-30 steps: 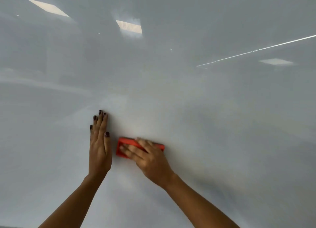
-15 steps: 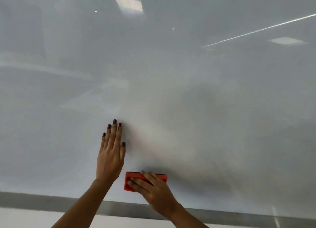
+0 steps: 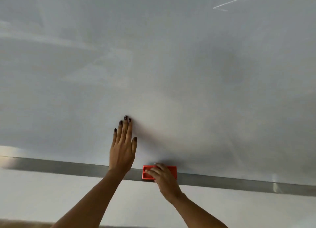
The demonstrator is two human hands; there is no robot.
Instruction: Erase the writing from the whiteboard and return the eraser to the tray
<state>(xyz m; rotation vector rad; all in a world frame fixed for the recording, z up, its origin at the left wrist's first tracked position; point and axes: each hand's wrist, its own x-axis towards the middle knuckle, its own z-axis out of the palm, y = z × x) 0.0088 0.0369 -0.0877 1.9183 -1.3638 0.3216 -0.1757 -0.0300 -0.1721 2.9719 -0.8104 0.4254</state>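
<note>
**Red eraser down at the tray line**

Right hand (image 3: 164, 178) clamped over the red rectangular plastic eraser (image 3: 148, 172), fingers (image 3: 153, 171) curled across its top face, palm and wrist trailing below and to the right. Eraser's left end poking out past the fingertips, its right corner showing beyond the knuckles; middle of it hidden under the hand. Firm grasp by the look of it, though the thumb's side out of sight, so exact contact underneath impossible to tell.

Eraser sitting right at the bottom edge of the glossy white whiteboard (image 3: 188, 73), overlapping the long grey metal tray strip (image 3: 68, 166) running along beneath it. Resting on the tray or only pressed against it: cannot tell from this angle.

Left hand (image 3: 123, 149) flat and spread against the board, just left of the eraser and above it, dark-painted nails pointing up, heel of the palm reaching down to the tray strip. Holding nothing, fingers extended and close together, thumb out to the right. Small gap between the two hands.

Board surface showing pale reflections and soft grey smudging, no legible marks visible. Plain white wall (image 3: 42, 202) below the tray, both bare forearms rising from the bottom of the view.
</note>
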